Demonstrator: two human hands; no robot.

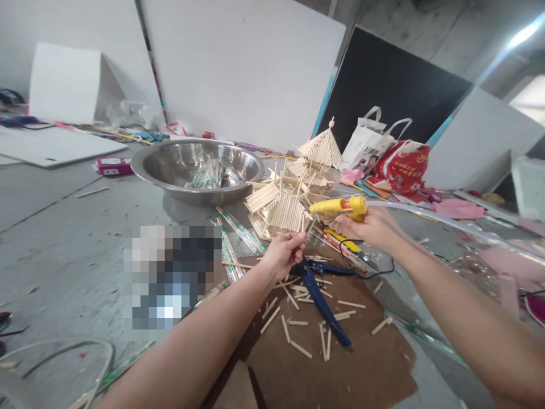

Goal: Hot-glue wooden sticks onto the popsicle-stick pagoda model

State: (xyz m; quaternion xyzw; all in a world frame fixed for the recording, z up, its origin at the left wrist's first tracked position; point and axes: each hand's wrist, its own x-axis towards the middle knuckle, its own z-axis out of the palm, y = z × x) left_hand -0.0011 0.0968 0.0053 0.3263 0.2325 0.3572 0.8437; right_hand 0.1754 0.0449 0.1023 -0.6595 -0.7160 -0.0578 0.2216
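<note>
My right hand [361, 224] grips a yellow hot glue gun [340, 207], its nozzle pointing left; a clear glue stick [426, 215] trails from its back end. My left hand [284, 253] is closed in a pinch on a short wooden stick [304, 222]. Both hands are close to a wooden stick model [286, 211] with slatted roof panels. Just below my left hand lies a pair of blue-handled cutters [321, 301] on a brown board [361, 352]. Cut wooden sticks [298, 347] are scattered around the cutters.
A steel basin [170, 193] holding packaged sticks [206, 175] stands at the back left. Behind the model are a pointed stick roof [322, 149], a white paper bag [361, 145] and a red bag [402, 167]. A yellow utility knife [343, 240] lies right of the cutters.
</note>
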